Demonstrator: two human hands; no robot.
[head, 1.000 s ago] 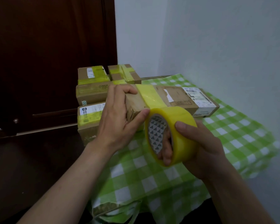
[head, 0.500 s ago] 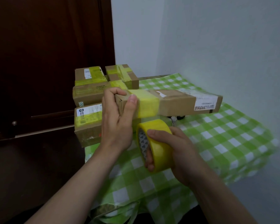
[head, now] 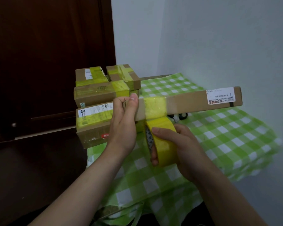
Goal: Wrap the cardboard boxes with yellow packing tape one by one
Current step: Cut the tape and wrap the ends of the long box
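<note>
Long box (head: 194, 103) up off the checked cloth (head: 235, 137), level, left end clamped in left hand (head: 122, 128), thumb on top. Looks light and stiff, long enough to swing; best gripped near the taped band. Tape roll (head: 164, 144) just under the box, right hand (head: 180, 144) curled round it, fingertips in the core. Taped boxes (head: 95, 95) stacked close behind on the left. Dark item under the box, maybe scissors (head: 178, 115).

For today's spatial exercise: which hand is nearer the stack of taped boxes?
Left. The left hand grips the long box beside the stack; the right hand holds the tape roll farther right.
</note>
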